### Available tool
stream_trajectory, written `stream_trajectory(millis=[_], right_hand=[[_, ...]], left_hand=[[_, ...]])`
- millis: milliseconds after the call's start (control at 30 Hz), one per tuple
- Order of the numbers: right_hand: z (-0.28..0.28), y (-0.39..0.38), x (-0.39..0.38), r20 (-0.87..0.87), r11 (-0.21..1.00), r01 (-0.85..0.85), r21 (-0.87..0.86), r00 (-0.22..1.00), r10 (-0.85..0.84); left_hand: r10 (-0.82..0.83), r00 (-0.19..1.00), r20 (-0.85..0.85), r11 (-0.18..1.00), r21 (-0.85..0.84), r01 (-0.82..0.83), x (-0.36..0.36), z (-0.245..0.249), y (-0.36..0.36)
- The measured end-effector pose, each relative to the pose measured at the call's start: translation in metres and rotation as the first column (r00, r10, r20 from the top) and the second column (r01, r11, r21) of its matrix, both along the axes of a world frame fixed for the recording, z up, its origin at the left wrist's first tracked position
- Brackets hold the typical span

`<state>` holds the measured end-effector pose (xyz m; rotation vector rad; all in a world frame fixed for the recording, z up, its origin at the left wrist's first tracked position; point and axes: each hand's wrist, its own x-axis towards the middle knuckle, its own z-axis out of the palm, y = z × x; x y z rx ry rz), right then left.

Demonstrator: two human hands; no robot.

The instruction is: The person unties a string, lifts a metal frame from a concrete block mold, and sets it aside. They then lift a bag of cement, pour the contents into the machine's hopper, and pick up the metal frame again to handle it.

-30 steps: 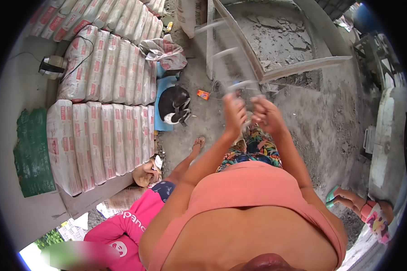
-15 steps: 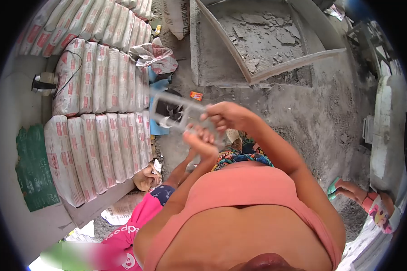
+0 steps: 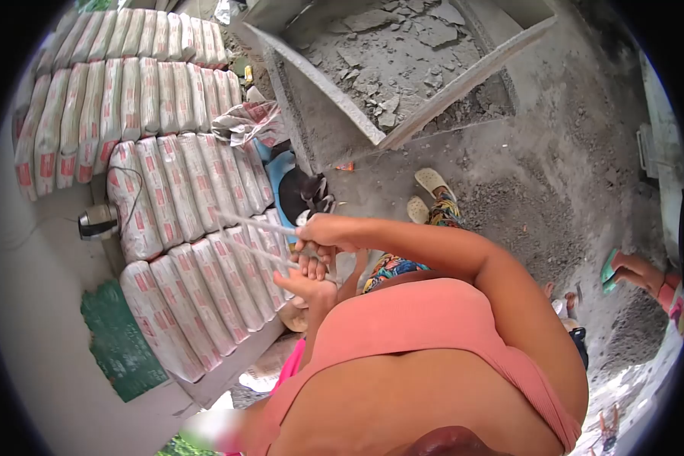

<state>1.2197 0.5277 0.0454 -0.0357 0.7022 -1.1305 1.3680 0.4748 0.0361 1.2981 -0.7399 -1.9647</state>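
Observation:
Both of my hands are closed on a thin grey rectangular frame (image 3: 260, 223), which sticks out to the left in front of the stacked bags. Motion blurs the frame, so its far end is hard to make out. My right hand (image 3: 323, 232) grips it from above, at the upper bar. Just below, my left hand (image 3: 311, 280) holds the lower bar, with its thumb stretched along it. The hands are close together and hide the near end of the frame.
Stacked white bags (image 3: 194, 289) fill the left, with a kettle-like metal thing (image 3: 99, 223) and a green board (image 3: 121, 342) beside them. A large grey trough (image 3: 323, 91) of broken dry material stands ahead. A black-and-white animal (image 3: 304, 190) lies near it. Another person's legs (image 3: 638, 270) show at right.
My hands and the frame have moved down and to the left in view, and the frame now looks nearly edge-on. My view has turned, bringing the bags and trough to new places.

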Motion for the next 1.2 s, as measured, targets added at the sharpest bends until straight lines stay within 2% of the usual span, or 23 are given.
stream_trajectory(millis=[67,100,167,200,233,267,300,333,400,533,567,667,733,767,800,833,867,900,967,1033,1133,1167,1200], right_hand=[[-0.031,-0.006,0.001,0.026,0.998,-0.052,0.029,0.998,0.051],[-0.046,0.004,-0.003,0.05,0.998,-0.04,0.039,0.998,0.038],[-0.057,0.054,-0.026,-0.027,0.946,0.316,0.074,0.949,-0.314],[-0.093,0.084,-0.022,-0.466,0.806,0.509,-0.302,0.658,-0.591],[-0.12,0.102,-0.018,-0.626,0.606,0.411,-0.681,0.103,-0.773],[-0.094,0.108,-0.029,-0.632,0.613,0.412,-0.674,0.108,-0.768],[-0.063,0.12,-0.036,-0.484,0.677,0.638,-0.366,0.491,-0.724],[-0.038,0.121,-0.039,-0.158,0.729,0.685,0.008,0.721,-0.675],[-0.041,0.09,-0.018,-0.167,0.722,0.691,-0.038,0.708,-0.687],[-0.016,0.04,-0.023,-0.049,0.955,0.285,-0.087,0.956,-0.29],[-0.018,0.026,-0.019,-0.04,0.952,0.292,-0.095,0.954,-0.296],[-0.014,0.009,-0.024,-0.038,0.987,0.013,-0.162,0.999,-0.019],[-0.046,0.015,-0.025,-0.111,0.971,0.098,-0.217,0.986,-0.124],[-0.056,0.036,-0.024,-0.168,0.91,0.353,-0.218,0.904,-0.392],[-0.063,0.059,-0.022,-0.218,0.78,0.581,-0.232,0.75,-0.624],[-0.062,0.078,-0.032,-0.081,0.713,0.695,-0.097,0.708,-0.702],[-0.059,0.091,-0.039,0.039,0.639,0.767,0.06,0.638,-0.769],[-0.052,0.09,-0.031,0.04,0.641,0.765,0.063,0.64,-0.767],[-0.032,0.069,-0.015,-0.15,0.69,0.724,-0.015,0.681,-0.717],[-0.035,0.046,0.005,-0.048,0.741,0.668,-0.069,0.739,-0.671],[-0.039,0.002,0.014,0.119,0.91,0.401,-0.106,0.914,-0.388],[-0.03,-0.011,0.009,0.127,0.909,0.399,-0.118,0.914,-0.385],[-0.02,-0.023,0.003,0.14,0.968,0.234,-0.094,0.965,-0.22]], left_hand=[[0.122,0.982,0.144,0.991,0.032,-0.128,-0.009,0.001,0.008],[0.057,0.983,0.177,0.993,0.087,-0.073,-0.021,-0.004,0.011],[-0.106,0.96,0.261,0.985,0.159,0.065,-0.066,-0.018,0.027],[-0.335,0.942,-0.012,0.924,0.189,0.331,-0.092,-0.022,0.034],[-0.497,0.864,-0.077,0.855,0.126,0.503,-0.121,-0.02,0.046],[-0.487,0.863,-0.133,0.858,0.114,0.502,-0.127,-0.015,0.062],[-0.485,0.865,-0.128,0.857,0.129,0.499,-0.121,-0.013,0.063],[-0.466,0.88,-0.088,0.867,0.155,0.474,-0.117,-0.012,0.056],[-0.441,0.897,-0.033,0.888,0.13,0.441,-0.102,-0.016,0.032],[-0.205,0.975,0.081,0.977,0.085,0.198,-0.045,-0.008,0.005],[-0.099,0.987,0.125,0.995,0.032,0.096,-0.036,-0.007,0.001],[0.114,0.97,0.217,0.993,-0.054,-0.104,-0.026,-0.011,0.006],[0.078,0.961,0.267,0.996,0.028,-0.089,-0.06,-0.014,0.016],[0.043,0.948,0.316,0.99,0.112,-0.082,-0.086,-0.013,0.018],[-0.267,0.936,0.23,0.959,0.162,0.234,-0.119,-0.009,0.016],[-0.542,0.831,0.125,0.836,0.186,0.517,-0.138,-0.007,0.017],[-0.527,0.841,0.126,0.844,0.193,0.5,-0.13,-0.006,0.017],[-0.542,0.836,0.088,0.834,0.182,0.521,-0.125,-0.003,0.017],[-0.51,0.854,0.097,0.856,0.157,0.493,-0.116,0.002,0.005],[-0.397,0.902,0.17,0.917,0.103,0.384,-0.086,0.011,-0.008],[-0.227,0.957,0.18,0.974,0.051,0.222,-0.041,0.017,-0.029],[-0.109,0.985,0.136,0.992,0.081,0.098,-0.03,0.016,-0.035],[0.011,0.995,0.095,0.993,0.115,-0.022,-0.022,0.013,-0.04]])
